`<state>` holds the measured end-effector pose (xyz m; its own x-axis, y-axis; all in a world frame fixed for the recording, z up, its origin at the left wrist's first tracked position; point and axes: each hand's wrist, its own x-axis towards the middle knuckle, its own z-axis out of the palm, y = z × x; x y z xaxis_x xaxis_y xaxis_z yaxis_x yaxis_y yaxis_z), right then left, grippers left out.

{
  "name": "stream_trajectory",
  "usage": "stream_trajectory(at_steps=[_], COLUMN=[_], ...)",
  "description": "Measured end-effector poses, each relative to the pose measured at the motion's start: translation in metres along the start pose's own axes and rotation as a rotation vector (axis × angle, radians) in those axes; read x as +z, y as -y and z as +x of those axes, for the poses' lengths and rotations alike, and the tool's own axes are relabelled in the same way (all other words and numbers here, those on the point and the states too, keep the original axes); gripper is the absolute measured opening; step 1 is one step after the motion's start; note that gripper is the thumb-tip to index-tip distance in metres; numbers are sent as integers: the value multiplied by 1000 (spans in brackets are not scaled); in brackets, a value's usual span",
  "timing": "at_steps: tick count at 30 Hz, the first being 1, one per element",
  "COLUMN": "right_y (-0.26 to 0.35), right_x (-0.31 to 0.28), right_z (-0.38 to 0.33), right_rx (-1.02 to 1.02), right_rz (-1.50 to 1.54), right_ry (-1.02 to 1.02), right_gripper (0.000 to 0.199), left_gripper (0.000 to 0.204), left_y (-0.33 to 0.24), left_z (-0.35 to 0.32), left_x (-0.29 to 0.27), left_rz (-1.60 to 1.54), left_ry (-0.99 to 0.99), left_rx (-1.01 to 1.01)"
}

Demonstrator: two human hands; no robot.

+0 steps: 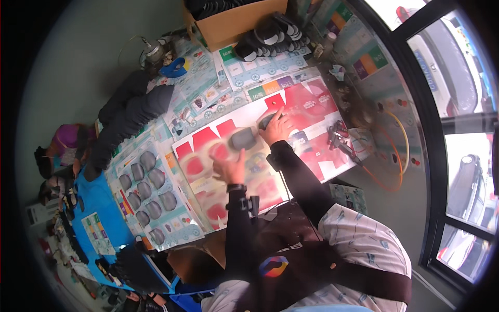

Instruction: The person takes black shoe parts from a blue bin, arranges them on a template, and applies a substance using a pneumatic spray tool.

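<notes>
My right hand (277, 130) has its thumb and fingers on a dark rounded piece (265, 122), partly hidden by the hand. Just left of it, a grey rounded, pad-like piece (243, 139) lies on the red and white printed sheet (306, 122). Below that piece is my left hand (230, 169), empty, with its fingers apart and one pointing up toward the grey piece. The sheet carries blurry greyish overspray marks.
Several similar grey pieces (152, 209) lie in rows on a sheet at left. A spray gun (338, 138) with an orange hose (382, 184) rests at right. Stacked dark pieces (130, 122), a cardboard box (234, 26) and a blue container (174, 68) stand farther back. Other people sit at far left.
</notes>
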<state>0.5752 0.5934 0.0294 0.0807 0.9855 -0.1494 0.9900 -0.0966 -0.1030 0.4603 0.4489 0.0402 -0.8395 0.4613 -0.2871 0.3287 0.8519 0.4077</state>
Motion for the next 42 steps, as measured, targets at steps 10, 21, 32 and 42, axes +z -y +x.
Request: stream_trajectory(at_steps=[10, 21, 32, 42], right_y=[-94, -11, 218, 263], right_x=[-36, -55, 38, 87], right_z=[21, -101, -404, -467], right_rx=[-344, -644, -1343, -1378], right_rz=[397, 251, 100, -192], right_ry=[-244, -53, 336, 344], right_gripper=[116, 112, 105, 125], left_gripper=[123, 142, 63, 73], left_y=[-66, 106, 449, 506], left_z=[34, 5, 63, 53], left_x=[69, -85, -231, -245], left_rz=[176, 166, 664, 536], left_ry=[9, 86, -157, -210], left_rx=[-63, 75, 434, 297])
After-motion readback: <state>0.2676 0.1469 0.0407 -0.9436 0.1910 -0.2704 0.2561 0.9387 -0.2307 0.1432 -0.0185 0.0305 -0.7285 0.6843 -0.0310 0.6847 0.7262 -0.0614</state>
